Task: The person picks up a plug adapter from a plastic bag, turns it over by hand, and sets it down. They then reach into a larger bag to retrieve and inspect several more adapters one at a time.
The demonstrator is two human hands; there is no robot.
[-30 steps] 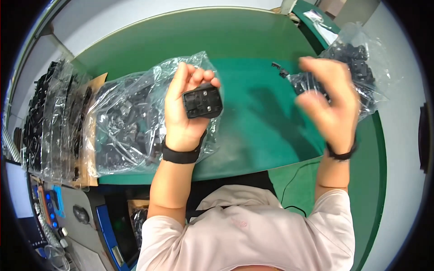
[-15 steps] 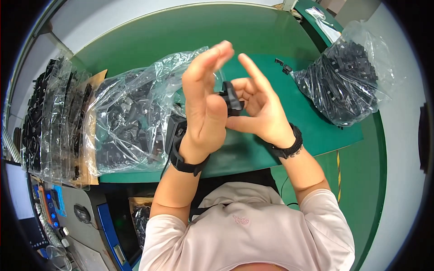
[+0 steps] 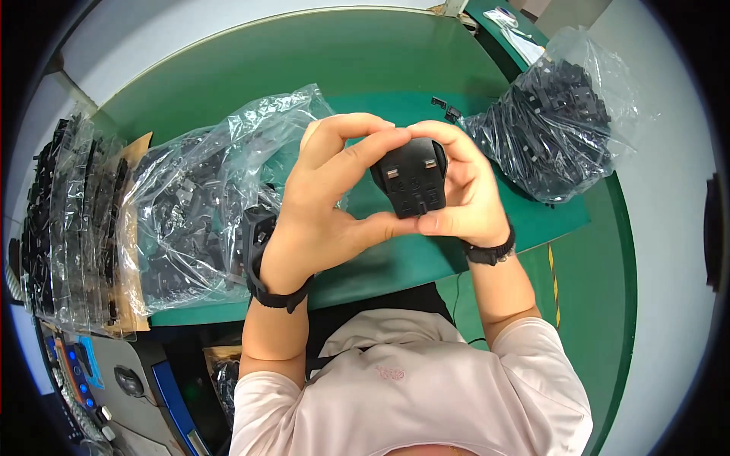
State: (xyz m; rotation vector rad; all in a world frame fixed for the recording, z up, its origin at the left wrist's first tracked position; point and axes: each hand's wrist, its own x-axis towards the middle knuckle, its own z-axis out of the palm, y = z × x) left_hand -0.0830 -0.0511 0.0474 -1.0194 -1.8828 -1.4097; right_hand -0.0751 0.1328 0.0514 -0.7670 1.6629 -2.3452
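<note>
A black power plug [image 3: 414, 186] is held up in front of me, its face with two short metal contacts turned towards me. Both hands grip it by its edges. My left hand [image 3: 323, 186] has its fingertips on the top edge and its thumb at the bottom edge. Along the right side, my right hand [image 3: 471, 194] curls round it, thumb at the bottom edge next to the other thumb. Two small black plastic pieces [image 3: 452, 114] lie on the green tabletop [image 3: 365, 270] beyond my right hand.
A clear bag of black parts [image 3: 198, 220] lies on the table's left. Another full bag [image 3: 555, 129] stands at the right. Further left are stacked bagged black parts [image 3: 72, 228] beside brown cardboard [image 3: 129, 228]. A mouse [image 3: 129, 380] sits at the lower left.
My left hand has turned and closed its fingers round the plug's edge. The plug has turned to show its contact face, and both hands now hold it.
</note>
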